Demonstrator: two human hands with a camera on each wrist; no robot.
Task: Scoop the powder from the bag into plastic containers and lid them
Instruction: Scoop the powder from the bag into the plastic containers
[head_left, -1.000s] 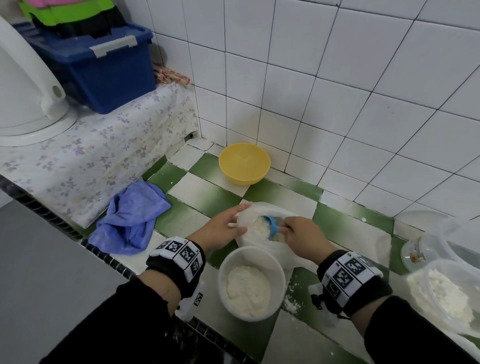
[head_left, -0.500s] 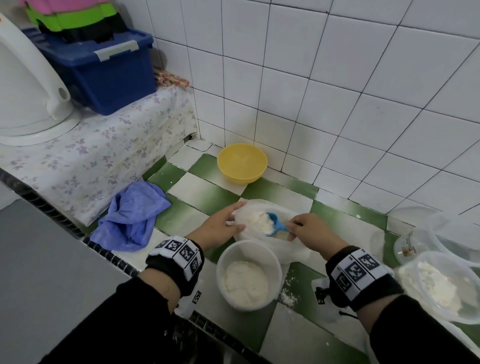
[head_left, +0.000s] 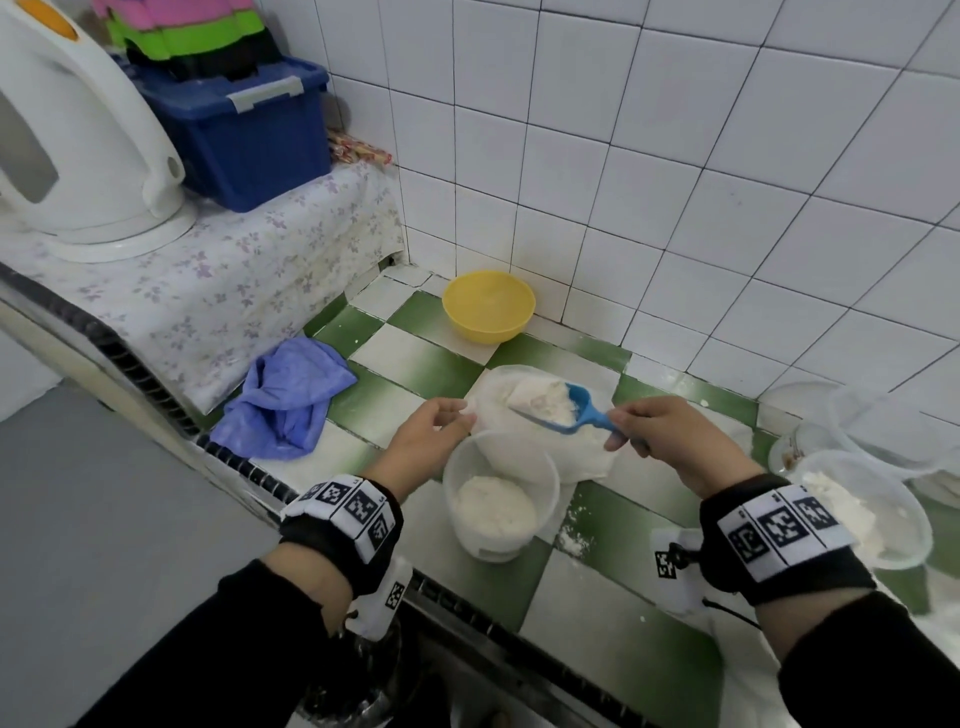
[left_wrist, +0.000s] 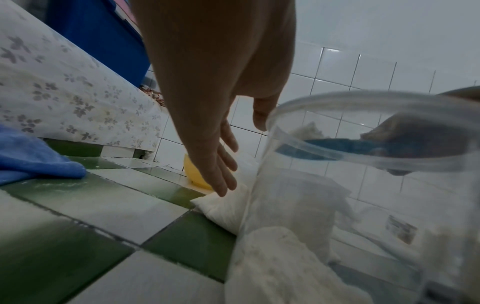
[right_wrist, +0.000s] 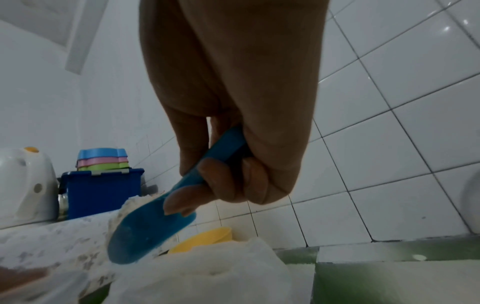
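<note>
Has lifted the blue scoop (head_left: 571, 413) out of the bag (head_left: 587, 457) in the last second; before, was dug down into the powder, now hangs heaped above the bag mouth.

Far left, well apart from the work: white kettle (head_left: 78, 135) and blue box (head_left: 249, 135) on a flowered cover, then a crumpled blue cloth (head_left: 285, 397) on the bench (head_left: 613, 613). Behind, against the wall, a yellow bowl (head_left: 488, 306).

Next, the left hand (head_left: 431, 434): grip released, fingers straight and lying against the near-left edge of the bag, seemingly to steady it. Just right of it, the open plastic container (head_left: 501, 499), upright, touching the bag, about half filled with powder, no lid on yet.

Then the right hand (head_left: 670, 436): grip clenched round the scoop handle, bowl of the scoop pointing left and a little tilted. Far right, a second container (head_left: 872, 509), also with powder and unlidded.

Probably the step in hand: carrying the load over to the container near the left hand.

Risks, as a judgement only: heaped so high that any shake or more tilt could drop powder outside the rim, as the spilled powder (head_left: 574, 543) beside the container suggests. Could also knock the light container with the scoop. With only flat fingers on it, the soft bag may slump and spill.
</note>
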